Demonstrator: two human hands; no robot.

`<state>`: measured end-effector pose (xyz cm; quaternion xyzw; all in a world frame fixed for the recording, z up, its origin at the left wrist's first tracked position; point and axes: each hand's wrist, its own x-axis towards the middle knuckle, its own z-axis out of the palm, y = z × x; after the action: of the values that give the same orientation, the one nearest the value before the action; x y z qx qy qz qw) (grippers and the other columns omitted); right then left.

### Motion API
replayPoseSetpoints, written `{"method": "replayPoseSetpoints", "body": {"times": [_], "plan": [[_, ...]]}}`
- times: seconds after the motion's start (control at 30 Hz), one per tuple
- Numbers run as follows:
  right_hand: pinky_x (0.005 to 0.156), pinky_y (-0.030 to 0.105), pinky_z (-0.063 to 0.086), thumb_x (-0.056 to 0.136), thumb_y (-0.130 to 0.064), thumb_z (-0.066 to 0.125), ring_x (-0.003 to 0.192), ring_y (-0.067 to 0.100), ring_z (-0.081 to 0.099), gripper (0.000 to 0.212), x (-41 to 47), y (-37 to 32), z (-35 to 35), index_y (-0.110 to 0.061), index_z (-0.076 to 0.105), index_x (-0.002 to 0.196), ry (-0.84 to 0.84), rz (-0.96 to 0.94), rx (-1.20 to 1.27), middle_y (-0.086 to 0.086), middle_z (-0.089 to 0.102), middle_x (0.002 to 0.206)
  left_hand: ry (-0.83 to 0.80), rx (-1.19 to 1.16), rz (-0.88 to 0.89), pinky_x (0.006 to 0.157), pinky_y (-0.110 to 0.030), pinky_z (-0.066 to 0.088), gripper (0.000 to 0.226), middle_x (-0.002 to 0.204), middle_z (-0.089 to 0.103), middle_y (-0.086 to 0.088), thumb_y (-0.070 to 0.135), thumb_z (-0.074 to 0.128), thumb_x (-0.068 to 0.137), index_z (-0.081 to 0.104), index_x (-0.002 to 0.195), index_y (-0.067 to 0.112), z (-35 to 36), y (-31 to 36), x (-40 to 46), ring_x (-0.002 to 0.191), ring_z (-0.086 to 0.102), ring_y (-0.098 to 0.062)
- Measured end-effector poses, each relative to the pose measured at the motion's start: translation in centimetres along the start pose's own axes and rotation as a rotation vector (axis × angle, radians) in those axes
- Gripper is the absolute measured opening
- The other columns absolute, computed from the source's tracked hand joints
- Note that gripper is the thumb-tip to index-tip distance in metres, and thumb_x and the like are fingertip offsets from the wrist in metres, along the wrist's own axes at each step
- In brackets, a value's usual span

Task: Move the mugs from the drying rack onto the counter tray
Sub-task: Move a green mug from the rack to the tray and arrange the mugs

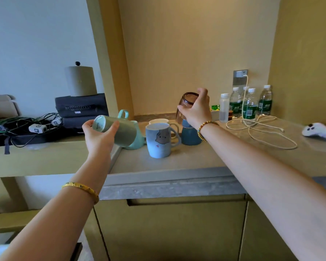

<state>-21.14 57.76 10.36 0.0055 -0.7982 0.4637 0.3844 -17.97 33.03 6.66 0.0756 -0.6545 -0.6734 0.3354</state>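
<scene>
My left hand (99,137) grips a grey-green mug (118,129) near its base, tilted on its side above the counter's left edge. My right hand (197,109) holds a brown glass cup (186,102) upside down, lifted just over a dark blue mug (190,135). A light blue mug with a cartoon face (159,141) stands upright at the front. Behind it a white mug (159,121) shows only its rim. A teal mug (134,143) with its handle up sits partly hidden behind the held mug. No rack or tray is visible.
Several water bottles (250,105) and a white bottle (224,108) stand at the back right. A white cable (260,129) loops over the counter (196,157), with a white controller (318,131) at far right. Bags and cables (26,127) fill the left shelf.
</scene>
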Motion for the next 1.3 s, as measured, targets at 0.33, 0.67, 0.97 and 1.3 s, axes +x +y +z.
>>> {"method": "replayPoseSetpoints", "body": {"times": [0.33,0.67,0.97,1.3], "plan": [[0.09,0.038,0.05,0.077,-0.03,0.073,0.113,0.03,0.053,0.078,-1.0,6.1,-2.4,-0.015,0.023,0.135,-0.238,0.146,-0.25,0.012,0.038,0.137,-0.06,0.118,0.01,0.078,-0.028,0.04,0.064,0.109,0.047,0.002,0.028,0.077,0.074,0.037,0.124,0.02,1.9,-0.3,-0.7,0.096,0.048,-0.018],[0.095,0.043,0.049,0.079,-0.029,0.072,0.117,0.033,0.051,0.078,-1.7,8.0,-1.3,-0.013,0.022,0.137,-0.264,0.302,-0.342,0.017,0.039,0.135,-0.185,0.344,0.086,0.081,-0.032,0.042,0.068,0.109,0.045,0.001,0.029,0.077,0.074,0.035,0.126,0.017,1.8,-0.9,1.1,0.099,0.046,-0.019],[0.108,0.039,0.031,0.09,-0.03,0.056,0.128,0.032,0.035,0.059,-2.1,4.5,1.2,-0.004,0.031,0.137,-0.042,-0.126,-0.389,0.017,0.036,0.138,-0.368,0.639,0.164,0.087,-0.036,0.042,0.07,0.126,0.052,-0.009,0.034,0.074,0.076,0.035,0.132,0.015,2.6,-0.3,3.7,0.109,0.051,-0.026],[0.11,0.036,0.026,0.091,-0.034,0.053,0.131,0.028,0.035,0.055,-2.3,-1.3,7.2,-0.009,0.037,0.138,-0.465,-0.401,-0.357,0.012,0.041,0.14,-0.606,0.727,0.156,0.086,-0.032,0.041,0.06,0.126,0.051,-0.009,0.023,0.07,0.081,0.04,0.132,0.013,2.2,-1.4,5.7,0.103,0.048,-0.021]]}}
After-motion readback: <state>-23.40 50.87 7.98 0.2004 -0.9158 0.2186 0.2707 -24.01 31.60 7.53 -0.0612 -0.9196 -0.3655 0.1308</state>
